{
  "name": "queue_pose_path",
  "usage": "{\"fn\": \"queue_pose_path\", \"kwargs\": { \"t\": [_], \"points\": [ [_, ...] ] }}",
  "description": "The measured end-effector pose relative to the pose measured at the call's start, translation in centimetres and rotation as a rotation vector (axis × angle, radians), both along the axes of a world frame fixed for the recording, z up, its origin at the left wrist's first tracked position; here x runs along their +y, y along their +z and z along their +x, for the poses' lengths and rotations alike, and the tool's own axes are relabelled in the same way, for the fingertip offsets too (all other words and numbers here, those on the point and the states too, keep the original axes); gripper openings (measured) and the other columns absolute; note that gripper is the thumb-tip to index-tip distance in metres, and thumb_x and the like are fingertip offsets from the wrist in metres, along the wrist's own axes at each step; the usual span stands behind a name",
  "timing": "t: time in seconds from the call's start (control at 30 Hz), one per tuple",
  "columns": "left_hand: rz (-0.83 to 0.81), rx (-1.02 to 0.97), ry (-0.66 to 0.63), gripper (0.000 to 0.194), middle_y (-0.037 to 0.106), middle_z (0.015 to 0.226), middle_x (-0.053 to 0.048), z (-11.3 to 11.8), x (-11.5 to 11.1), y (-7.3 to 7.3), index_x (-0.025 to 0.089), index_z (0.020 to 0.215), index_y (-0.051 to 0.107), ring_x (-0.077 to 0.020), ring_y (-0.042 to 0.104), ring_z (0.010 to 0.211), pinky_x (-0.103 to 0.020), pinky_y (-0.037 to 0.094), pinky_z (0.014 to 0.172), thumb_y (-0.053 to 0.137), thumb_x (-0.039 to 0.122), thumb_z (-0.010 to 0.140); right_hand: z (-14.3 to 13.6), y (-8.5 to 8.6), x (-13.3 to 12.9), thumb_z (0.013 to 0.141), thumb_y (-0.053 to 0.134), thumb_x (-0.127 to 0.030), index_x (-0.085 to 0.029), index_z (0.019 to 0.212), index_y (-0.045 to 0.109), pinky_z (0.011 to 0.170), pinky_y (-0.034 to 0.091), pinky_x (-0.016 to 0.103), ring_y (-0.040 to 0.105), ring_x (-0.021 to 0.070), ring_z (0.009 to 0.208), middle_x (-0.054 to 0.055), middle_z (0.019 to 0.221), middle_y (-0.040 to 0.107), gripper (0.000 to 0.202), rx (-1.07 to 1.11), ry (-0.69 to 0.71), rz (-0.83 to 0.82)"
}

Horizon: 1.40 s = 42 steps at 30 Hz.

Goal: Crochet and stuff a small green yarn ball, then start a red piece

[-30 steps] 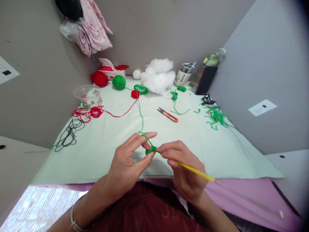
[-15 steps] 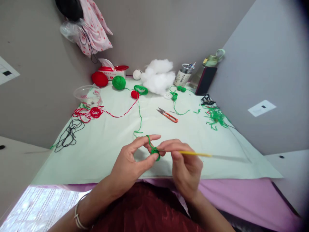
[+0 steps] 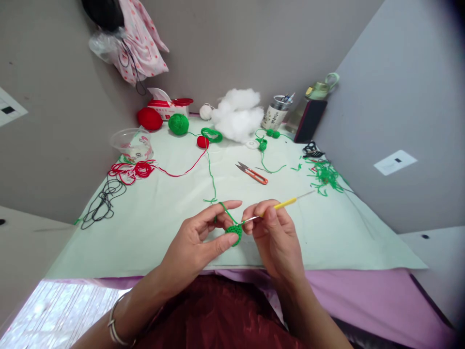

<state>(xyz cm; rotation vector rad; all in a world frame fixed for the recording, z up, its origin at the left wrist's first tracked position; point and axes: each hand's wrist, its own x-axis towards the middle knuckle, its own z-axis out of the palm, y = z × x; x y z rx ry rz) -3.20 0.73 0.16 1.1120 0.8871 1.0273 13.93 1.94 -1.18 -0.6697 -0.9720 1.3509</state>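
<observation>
Between thumb and fingers, my left hand [image 3: 203, 237] pinches a small round green crochet piece [image 3: 234, 235]. Green yarn [image 3: 227, 212] runs from the piece up over the raised left index finger, and a strand trails back across the cloth. My right hand [image 3: 274, 232] is closed around a crochet hook [image 3: 286, 203] with a yellow grip. The hook's metal tip reaches the upper edge of the green piece, with yarn at it. Its thin rear end points up and to the right.
Thread snips [image 3: 252, 173] lie beyond my hands. Further back are a green yarn ball [image 3: 178, 124], a red yarn ball [image 3: 150, 118], white stuffing [image 3: 238, 116] and a bottle [image 3: 316, 92]. A plastic tub [image 3: 132, 145] stands left; green yarn scraps [image 3: 326, 177] lie right.
The hook has swung from nearly level to slanting up at its rear end, as my right hand turned. More of the green piece's face now shows.
</observation>
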Motion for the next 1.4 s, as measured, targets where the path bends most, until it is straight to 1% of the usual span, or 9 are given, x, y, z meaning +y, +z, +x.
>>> {"fn": "queue_pose_path", "kwargs": {
  "t": [0.23, 0.33, 0.47, 0.57, 0.83, 0.93, 1.0, 1.2, 1.4],
  "points": [
    [0.048, 0.093, 0.068, 0.041, 0.061, 0.091, 0.002, 0.0, -0.3, 0.0, 0.034, 0.128, 0.074, -0.0130, 0.063, 0.097, -0.025, 0.047, 0.099, 0.079, 0.026, 0.087, 0.1, -0.3, -0.5, 0.103, 0.058, -0.032, -0.023, 0.092, 0.072, 0.069, 0.054, 0.027, 0.065, 0.0126, 0.072, 0.002, 0.087, 0.074, 0.019, -0.069, -0.019, 0.137],
    [0.093, 0.150, 0.091, 0.040, 0.063, 0.091, 0.002, 0.0, -0.4, 0.1, 0.033, 0.127, 0.074, -0.0133, 0.064, 0.097, -0.026, 0.047, 0.100, 0.076, 0.024, 0.088, 0.2, -0.4, -1.1, 0.105, 0.055, -0.027, -0.023, 0.097, 0.072, 0.072, 0.054, 0.030, 0.065, 0.0143, 0.078, 0.003, 0.091, 0.074, 0.019, -0.185, -0.069, 0.234],
    [0.212, 0.257, 0.138, 0.037, 0.067, 0.094, 0.000, -0.1, -0.5, 0.2, 0.029, 0.124, 0.075, -0.0147, 0.065, 0.099, -0.028, 0.046, 0.102, 0.072, 0.019, 0.088, 0.3, -0.2, -1.7, 0.105, 0.053, -0.021, -0.023, 0.103, 0.073, 0.073, 0.054, 0.032, 0.067, 0.0167, 0.085, 0.004, 0.094, 0.073, 0.021, -0.348, -0.152, 0.378],
    [0.272, 0.306, 0.166, 0.036, 0.069, 0.096, -0.001, -0.1, -0.5, 0.1, 0.028, 0.122, 0.076, -0.0156, 0.066, 0.101, -0.030, 0.045, 0.105, 0.071, 0.017, 0.088, 0.3, 0.0, -1.8, 0.105, 0.052, -0.019, -0.023, 0.105, 0.073, 0.074, 0.054, 0.033, 0.068, 0.0178, 0.087, 0.005, 0.094, 0.073, 0.021, -0.404, -0.177, 0.431],
    [0.275, 0.300, 0.164, 0.033, 0.069, 0.097, 0.000, -0.1, -0.5, 0.0, 0.028, 0.119, 0.077, -0.0147, 0.066, 0.099, -0.029, 0.046, 0.103, 0.072, 0.018, 0.088, 0.5, 0.3, -2.0, 0.105, 0.053, -0.018, -0.024, 0.107, 0.074, 0.076, 0.054, 0.033, 0.068, 0.0176, 0.089, 0.004, 0.095, 0.074, 0.022, -0.458, -0.181, 0.463],
    [0.263, 0.281, 0.163, 0.034, 0.068, 0.094, 0.000, -0.1, -0.5, 0.1, 0.028, 0.120, 0.077, -0.0151, 0.065, 0.100, -0.030, 0.046, 0.104, 0.073, 0.019, 0.088, 0.5, 0.3, -2.0, 0.105, 0.053, -0.019, -0.024, 0.107, 0.074, 0.076, 0.054, 0.033, 0.068, 0.0182, 0.089, 0.004, 0.095, 0.074, 0.022, -0.427, -0.176, 0.461],
    [0.209, 0.242, 0.146, 0.034, 0.068, 0.092, 0.000, -0.2, -0.5, 0.3, 0.028, 0.121, 0.077, -0.0151, 0.066, 0.097, -0.029, 0.047, 0.101, 0.074, 0.020, 0.088, 0.4, 0.2, -1.8, 0.105, 0.053, -0.020, -0.024, 0.106, 0.074, 0.074, 0.053, 0.033, 0.067, 0.0179, 0.088, 0.004, 0.095, 0.074, 0.021, -0.371, -0.177, 0.431],
    [0.059, 0.109, 0.067, 0.037, 0.067, 0.091, 0.001, -0.3, -0.3, 0.3, 0.030, 0.124, 0.075, -0.0135, 0.065, 0.092, -0.026, 0.051, 0.093, 0.076, 0.023, 0.088, 0.4, -0.2, -1.4, 0.106, 0.052, -0.027, -0.026, 0.101, 0.074, 0.071, 0.053, 0.029, 0.065, 0.0135, 0.080, 0.002, 0.094, 0.075, 0.022, -0.207, -0.124, 0.237],
    [0.015, 0.012, 0.041, 0.046, 0.065, 0.092, 0.002, -0.2, -0.1, 0.3, 0.031, 0.132, 0.070, -0.0124, 0.062, 0.088, -0.027, 0.050, 0.091, 0.077, 0.023, 0.088, 0.2, -0.5, -1.2, 0.105, 0.056, -0.028, -0.027, 0.103, 0.077, 0.074, 0.052, 0.030, 0.065, 0.0147, 0.082, 0.003, 0.096, 0.075, 0.021, -0.211, -0.098, 0.235]
  ]
}}
